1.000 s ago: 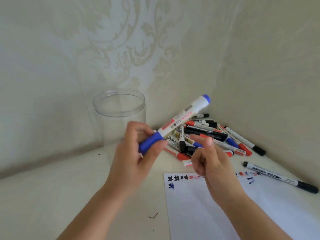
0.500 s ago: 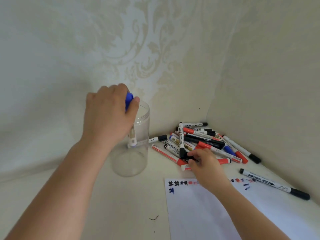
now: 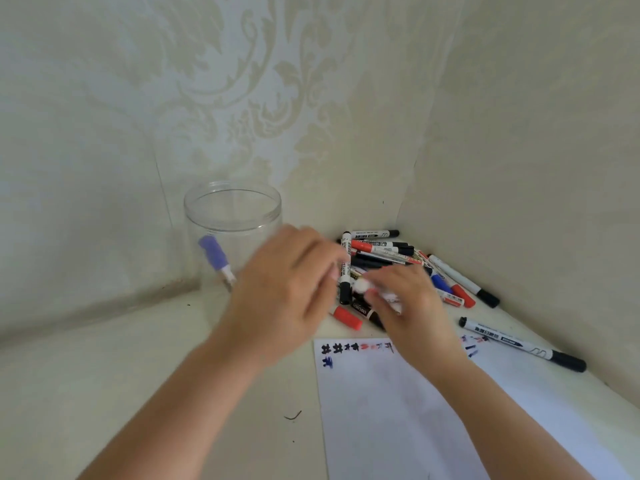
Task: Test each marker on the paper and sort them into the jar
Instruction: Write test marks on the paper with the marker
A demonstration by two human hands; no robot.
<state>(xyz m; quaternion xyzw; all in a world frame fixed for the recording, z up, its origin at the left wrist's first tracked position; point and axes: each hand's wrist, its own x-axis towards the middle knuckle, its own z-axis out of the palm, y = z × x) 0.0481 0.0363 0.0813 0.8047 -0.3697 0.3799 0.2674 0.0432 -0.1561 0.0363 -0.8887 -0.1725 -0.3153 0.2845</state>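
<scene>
A clear jar (image 3: pixel 232 216) stands at the back left, with a blue-capped marker (image 3: pixel 214 258) leaning inside it. A pile of markers (image 3: pixel 384 254) with red, black and blue caps lies in the corner. My right hand (image 3: pixel 408 306) grips a white marker drawn from the pile; its end shows between my two hands, blurred. My left hand (image 3: pixel 287 296) hovers in front of the jar, fingers relaxed and reaching toward that marker. The white paper (image 3: pixel 415 410) lies in front, with small black, red and blue test marks along its top edge.
One black-capped marker (image 3: pixel 519 344) lies alone at the right, partly on the paper. A red-capped marker (image 3: pixel 346 317) lies just behind the paper's top edge. Two walls meet in a corner right behind the pile. A small dark scrap (image 3: pixel 293 416) lies on the surface.
My left hand dropped the blue-capped marker into the jar and swung right toward my right hand. My right hand picked a marker out of the pile.
</scene>
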